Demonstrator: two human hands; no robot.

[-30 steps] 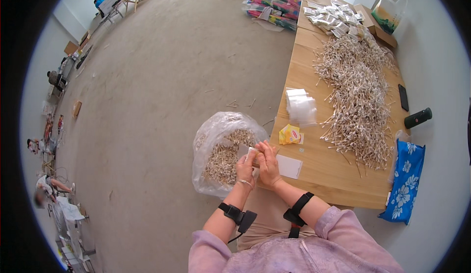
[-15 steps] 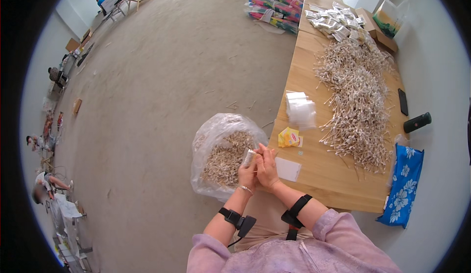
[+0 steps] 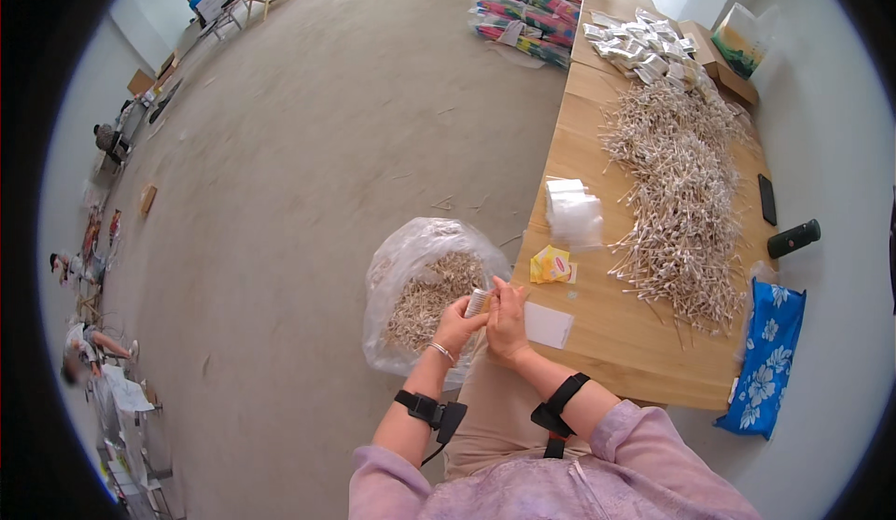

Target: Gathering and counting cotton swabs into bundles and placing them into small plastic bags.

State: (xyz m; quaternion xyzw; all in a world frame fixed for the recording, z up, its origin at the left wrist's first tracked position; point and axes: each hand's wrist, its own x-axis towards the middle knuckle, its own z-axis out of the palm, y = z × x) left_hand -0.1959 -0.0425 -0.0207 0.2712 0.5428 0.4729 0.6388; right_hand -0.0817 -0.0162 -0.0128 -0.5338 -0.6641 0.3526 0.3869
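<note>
Swab bundle (image 3: 477,302), white and ribbed, sits pinched in the left grip (image 3: 455,325), which has shifted leftward, near the crinkled plastic bag (image 3: 376,329). The right grip (image 3: 506,323) stays alongside; what it holds, I cannot tell

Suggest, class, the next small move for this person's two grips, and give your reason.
Perhaps the right grip should gently pat the bundle of swabs even: the left grip holds the bundle, its white tips showing, and the right grip is close beside it.
</note>
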